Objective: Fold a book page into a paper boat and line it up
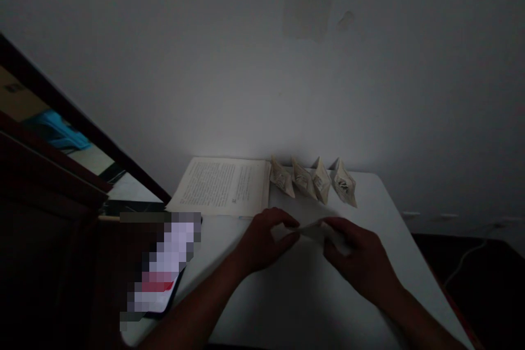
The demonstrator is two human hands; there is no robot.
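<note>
A small piece of folded paper (pixel 312 229) is held above the white table between my two hands. My left hand (pixel 268 238) pinches its left corner between thumb and fingers. On the other side, my right hand (pixel 356 249) grips the right part, its fingertips covering that edge. The paper's exact shape is dim and hard to make out. Beyond my hands stand several folded paper boats (pixel 322 180) in a row, with print showing on them. To their left lies a stack of printed pages (pixel 221 186), like an open book.
A phone (pixel 164 268) with a lit, blurred screen rests at the left edge of the white table (pixel 262 311). A plain wall (pixel 229 65) rises behind. A dark-framed mirror (pixel 82 120) leans at left; a white cable (pixel 467 254) hangs at right.
</note>
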